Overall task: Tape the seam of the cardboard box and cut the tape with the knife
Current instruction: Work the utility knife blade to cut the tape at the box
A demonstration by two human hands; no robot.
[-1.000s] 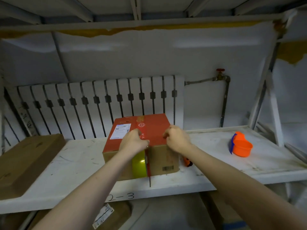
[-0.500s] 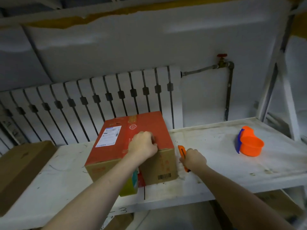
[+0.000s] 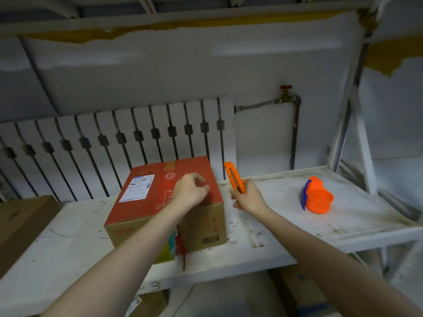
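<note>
A cardboard box [image 3: 146, 202] with a red top and a white shipping label sits on the white shelf [image 3: 286, 232]. My left hand [image 3: 191, 191] rests fisted on the near right part of the box top, pressing down on it. A yellow-green tape roll [image 3: 168, 252] hangs at the box's front face, mostly hidden behind my left forearm. My right hand [image 3: 248, 197] is just right of the box and holds an orange utility knife [image 3: 233, 177] upright, its tip pointing up and away.
An orange cup with a blue handle [image 3: 318, 199] stands on the shelf at the right. A flat brown carton [image 3: 20, 227] lies at the left edge. A white radiator [image 3: 119, 143] and a pipe with a red valve [image 3: 287, 93] line the back wall. More boxes sit below the shelf.
My right hand left the box top, went down to the shelf beside the box, and picked up the orange knife, now raised upright. My left hand stayed on the box.
</note>
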